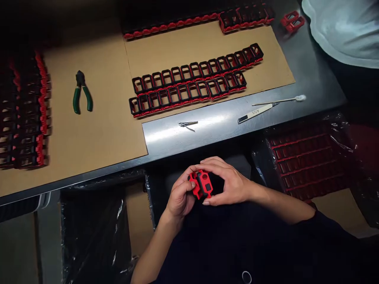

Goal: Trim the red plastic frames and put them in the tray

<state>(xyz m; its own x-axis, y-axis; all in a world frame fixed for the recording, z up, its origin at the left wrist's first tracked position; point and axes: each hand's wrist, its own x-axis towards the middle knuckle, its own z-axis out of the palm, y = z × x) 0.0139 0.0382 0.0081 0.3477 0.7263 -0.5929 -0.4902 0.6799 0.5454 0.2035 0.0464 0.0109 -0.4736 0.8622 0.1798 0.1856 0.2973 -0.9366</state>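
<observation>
You pinch the small red-and-black plastic housing (201,184) in both hands' grip, left hand (179,196) and right hand (229,183), below the surface's (213,126) near edge, seemingly for inspection.

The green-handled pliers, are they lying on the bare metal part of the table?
No, the green-handled pliers lie on the brown cardboard sheet, left of the rows of black and red frames, not on the metal.

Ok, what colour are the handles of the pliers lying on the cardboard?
Green, on the pliers, with dark jaws; seen in the head view, the only one.
</observation>
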